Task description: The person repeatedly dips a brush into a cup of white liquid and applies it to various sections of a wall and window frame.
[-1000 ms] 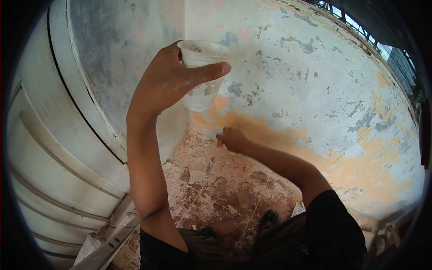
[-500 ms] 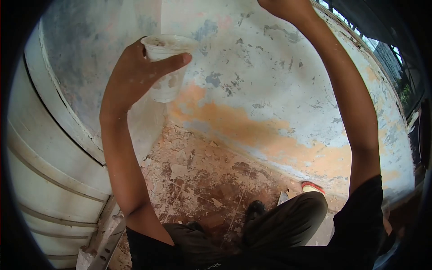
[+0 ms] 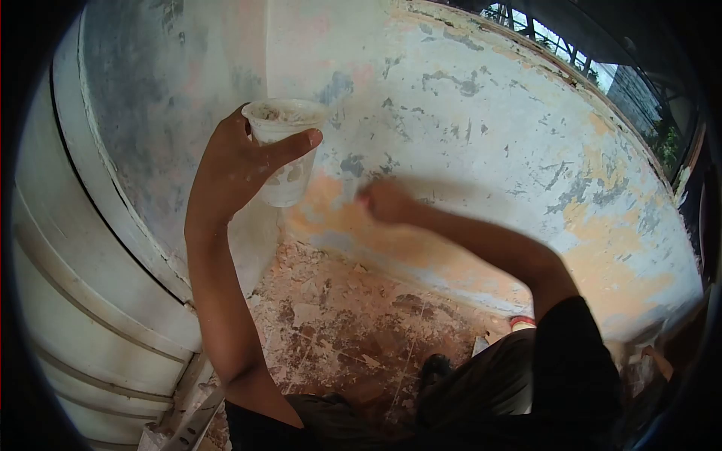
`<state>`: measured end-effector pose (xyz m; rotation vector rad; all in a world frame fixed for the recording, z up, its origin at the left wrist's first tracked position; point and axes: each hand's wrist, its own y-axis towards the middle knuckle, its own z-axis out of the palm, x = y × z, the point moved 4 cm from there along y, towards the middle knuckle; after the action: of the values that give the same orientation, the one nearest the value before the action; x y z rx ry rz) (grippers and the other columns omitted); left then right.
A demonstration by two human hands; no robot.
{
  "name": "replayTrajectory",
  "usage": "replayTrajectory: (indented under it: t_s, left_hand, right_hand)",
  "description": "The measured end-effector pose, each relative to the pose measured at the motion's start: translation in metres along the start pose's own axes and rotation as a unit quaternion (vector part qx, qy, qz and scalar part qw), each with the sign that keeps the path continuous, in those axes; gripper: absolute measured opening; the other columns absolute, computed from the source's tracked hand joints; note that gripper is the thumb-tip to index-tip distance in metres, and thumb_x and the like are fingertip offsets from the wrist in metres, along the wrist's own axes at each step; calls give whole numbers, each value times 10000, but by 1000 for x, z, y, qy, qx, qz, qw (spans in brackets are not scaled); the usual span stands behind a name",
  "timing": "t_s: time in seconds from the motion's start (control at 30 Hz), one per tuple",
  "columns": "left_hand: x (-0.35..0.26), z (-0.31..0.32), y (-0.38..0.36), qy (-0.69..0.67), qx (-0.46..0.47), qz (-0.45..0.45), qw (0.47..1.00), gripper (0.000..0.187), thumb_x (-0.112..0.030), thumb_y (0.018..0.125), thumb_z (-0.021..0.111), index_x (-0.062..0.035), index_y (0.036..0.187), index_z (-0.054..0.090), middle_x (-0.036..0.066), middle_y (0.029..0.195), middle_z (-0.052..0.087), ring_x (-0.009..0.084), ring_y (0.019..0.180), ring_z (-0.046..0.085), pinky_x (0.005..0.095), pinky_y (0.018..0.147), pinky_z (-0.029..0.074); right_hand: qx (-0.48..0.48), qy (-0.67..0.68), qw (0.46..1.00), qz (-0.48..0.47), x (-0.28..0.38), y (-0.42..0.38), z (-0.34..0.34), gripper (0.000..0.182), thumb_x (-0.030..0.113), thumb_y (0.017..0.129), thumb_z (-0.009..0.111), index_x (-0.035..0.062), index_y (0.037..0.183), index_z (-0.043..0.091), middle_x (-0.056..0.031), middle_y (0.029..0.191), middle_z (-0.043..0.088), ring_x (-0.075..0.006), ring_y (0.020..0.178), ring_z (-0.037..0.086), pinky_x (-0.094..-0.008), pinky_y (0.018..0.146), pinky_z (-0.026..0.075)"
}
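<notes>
Nearest are the person's dark trousers [image 3: 481, 383], with a black shoe [image 3: 435, 368] beyond the knee. Raised ahead, the left hand [image 3: 226, 169] grips a white, translucent plastic cup [image 3: 292, 179], smeared with pale residue, its thumb across the near side below the rim and its other fingers hidden behind. The cup is probably light and thin-walled, prone to buckling if squeezed (wet smears might make it slippery), so the firmer band under the rim looks the best hold. Its wide mouth faces up, its narrower base down, and its long axis stands close to upright. To its right, a little lower, the right hand [image 3: 387, 201] is blurred; its fingers look curled, but I cannot tell whether they hold anything or touch the wall. Beyond lie the reddish, debris-strewn floor [image 3: 361, 323] and the patchy white-and-orange plaster wall [image 3: 481, 135].
</notes>
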<state>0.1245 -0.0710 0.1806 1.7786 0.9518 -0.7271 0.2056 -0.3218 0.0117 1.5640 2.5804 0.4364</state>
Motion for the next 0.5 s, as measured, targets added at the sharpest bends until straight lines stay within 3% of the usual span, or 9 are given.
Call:
replayTrajectory:
  t_s: [0.03,0.07,0.13,0.17,0.2,0.23,0.27,0.3,0.5]
  left_hand:
    - [1,1,1,-7,4,3,1000,584,-354,721,810,44,1107,628,129,984,687,199,875,656,330,806,497]
    - [2,2,3,-14,7,6,1000,588,-353,722,809,44,1114,623,131,992,685,201,880,655,332,809,498]
    - [6,6,5,-5,-11,11,1000,601,-354,722,809,44,1127,614,136,1003,683,207,886,656,336,817,499]
    - [8,8,7,0,-20,12,1000,607,-354,722,810,44,1134,610,138,1008,682,210,890,656,337,822,499]
    - [9,9,8,-2,-12,8,1000,609,-354,723,810,44,1138,607,139,1012,682,211,894,656,336,826,498]
    - [12,9,10,-3,-4,2,1000,612,-353,724,810,44,1141,605,139,1017,681,213,899,656,335,831,497]
    - [15,9,11,-4,5,-5,1000,615,-353,724,810,44,1145,603,140,1021,680,215,904,656,335,836,496]
    - [19,8,13,-6,-8,1,1000,597,-350,719,817,45,1117,612,140,1002,684,212,885,661,330,815,502]
    - [40,6,20,20,-41,-5,999,576,-368,713,821,48,1064,634,150,968,693,216,859,675,325,782,515]
  right_hand:
    - [-87,-13,992,-94,-32,26,-26,154,130,845,505,73,790,638,-160,806,650,-351,801,626,-479,755,484]
    - [-59,94,994,-8,-31,41,-91,202,137,856,471,63,771,639,-172,734,641,-351,716,635,-423,684,512]
    - [-105,12,994,-32,-22,56,-184,92,107,854,620,26,839,660,-68,822,701,-153,746,647,-298,709,520]
    - [-137,4,989,-61,-19,65,-217,171,202,805,612,36,770,637,-192,731,649,-314,684,658,-395,679,521]
    - [-171,-25,978,-114,-10,71,-250,186,206,794,649,21,806,638,-191,746,656,-299,693,660,-380,680,523]
    - [-178,-86,977,-76,1,74,-280,63,41,857,620,39,858,683,-59,837,694,-140,743,646,-281,721,522]
    - [-221,-159,953,-133,21,74,-306,105,37,835,632,68,918,688,-92,838,688,-173,758,664,-298,703,537]
    - [-248,-75,958,-120,67,57,-332,64,-18,783,544,6,810,596,-190,731,618,-405,703,598,-436,626,468]
    - [-370,-225,871,-230,64,74,-281,52,-5,804,569,-11,828,615,-158,702,610,-214,653,607,-328,632,485]
